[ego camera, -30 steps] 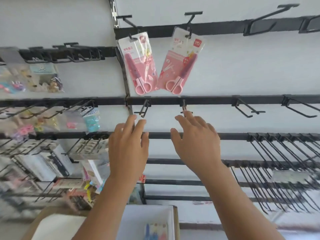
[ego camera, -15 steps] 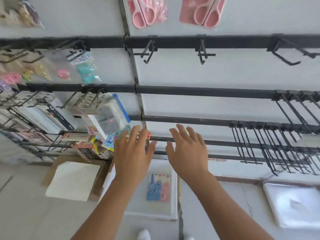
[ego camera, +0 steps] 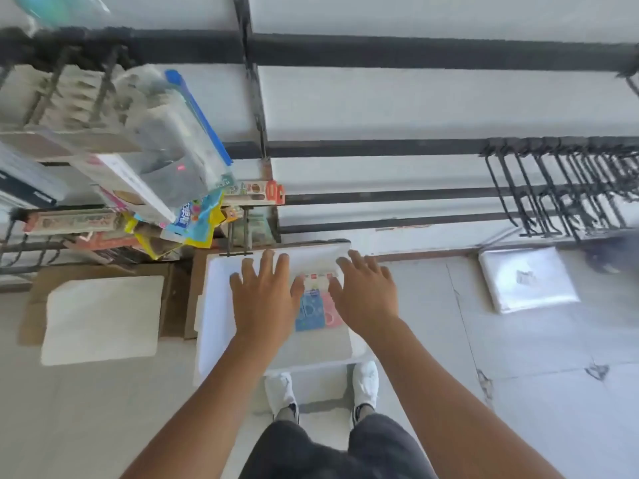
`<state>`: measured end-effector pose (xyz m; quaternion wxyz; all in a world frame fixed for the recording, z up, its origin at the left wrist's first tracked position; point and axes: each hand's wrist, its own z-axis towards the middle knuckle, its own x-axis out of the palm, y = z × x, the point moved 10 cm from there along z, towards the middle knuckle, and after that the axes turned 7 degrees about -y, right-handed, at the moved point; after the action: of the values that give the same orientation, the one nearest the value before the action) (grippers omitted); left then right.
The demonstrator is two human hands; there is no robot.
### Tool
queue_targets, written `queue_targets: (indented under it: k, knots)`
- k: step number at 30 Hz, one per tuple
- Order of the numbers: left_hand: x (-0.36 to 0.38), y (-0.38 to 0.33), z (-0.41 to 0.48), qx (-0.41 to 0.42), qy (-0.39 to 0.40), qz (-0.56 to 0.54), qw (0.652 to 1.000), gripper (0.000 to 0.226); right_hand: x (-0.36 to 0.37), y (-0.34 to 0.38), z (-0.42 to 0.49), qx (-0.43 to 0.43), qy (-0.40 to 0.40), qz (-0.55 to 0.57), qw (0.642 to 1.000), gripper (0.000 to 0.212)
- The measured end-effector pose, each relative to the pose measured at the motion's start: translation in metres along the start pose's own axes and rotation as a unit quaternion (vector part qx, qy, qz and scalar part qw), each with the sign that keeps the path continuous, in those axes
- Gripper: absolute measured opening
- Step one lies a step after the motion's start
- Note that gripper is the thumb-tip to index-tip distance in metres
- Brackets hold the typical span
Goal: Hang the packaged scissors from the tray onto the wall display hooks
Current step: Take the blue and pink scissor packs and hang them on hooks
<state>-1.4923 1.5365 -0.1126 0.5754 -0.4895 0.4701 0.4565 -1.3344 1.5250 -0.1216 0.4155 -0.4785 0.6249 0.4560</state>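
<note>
A white tray (ego camera: pixel 216 305) sits on the floor below the wall display. In it lie a blue scissors package (ego camera: pixel 308 314) and a pink scissors package (ego camera: pixel 331 312), side by side. My left hand (ego camera: pixel 264 299) hovers over the tray just left of the packages, fingers spread and holding nothing. My right hand (ego camera: pixel 363 293) hovers just right of them, also spread and empty, partly covering the pink package. The wall's black rails (ego camera: pixel 415 51) run across the top. The scissors hung earlier are out of view.
Crowded hooks with stationery packs (ego camera: pixel 166 143) fill the left wall. A cluster of bare black hooks (ego camera: pixel 553 188) sticks out at right. A cardboard box with white sheets (ego camera: pixel 100 318) lies left of the tray; a plastic-wrapped stack (ego camera: pixel 527 283) lies right. My white shoes (ego camera: pixel 364 383) stand below the tray.
My view has tilted down from the hung pink scissors to the floor tray. Both hands have dropped from the upper hooks to just above the packages in the tray.
</note>
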Motion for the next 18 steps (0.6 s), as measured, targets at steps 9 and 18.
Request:
queue_targets:
  k: [9, 18]
  knots:
    - [0.1, 0.008, -0.017, -0.027, 0.102, -0.006, 0.994, 0.047, 0.094, -0.014, 0.012, 0.024, 0.086, 0.044, 0.995, 0.038]
    - [0.207, -0.006, -0.026, -0.104, 0.187, -0.042, 0.976, 0.058, 0.141, -0.033, 0.027, 0.029, 0.113, 0.093, 0.989, 0.04]
